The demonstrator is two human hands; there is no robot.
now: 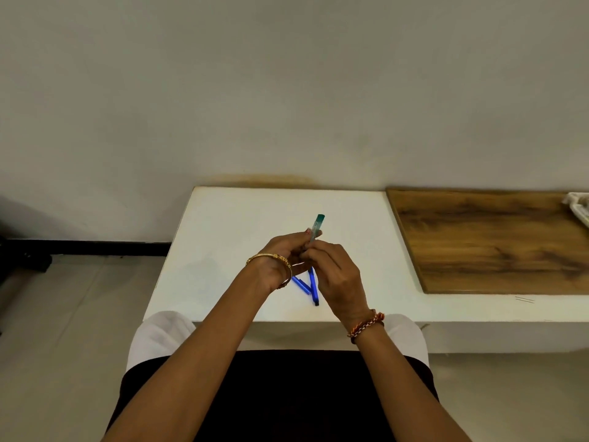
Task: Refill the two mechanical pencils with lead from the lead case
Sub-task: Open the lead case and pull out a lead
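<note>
Lead case: green-capped, held upright above the white surface, pinched by left hand and right hand, both curled together around it. 2 blue mechanical pencils: lying on surface beneath the hands, forming a V.

Soft dim light, faint shadows, wide-angle edge distortion.

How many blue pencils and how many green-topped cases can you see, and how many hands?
Blue mechanical pencils: 2, one and another, lying on the white table
Lead case with green cap: 1, held up by both hands
Hands: 2, left hand and right hand
Total: 5
</note>
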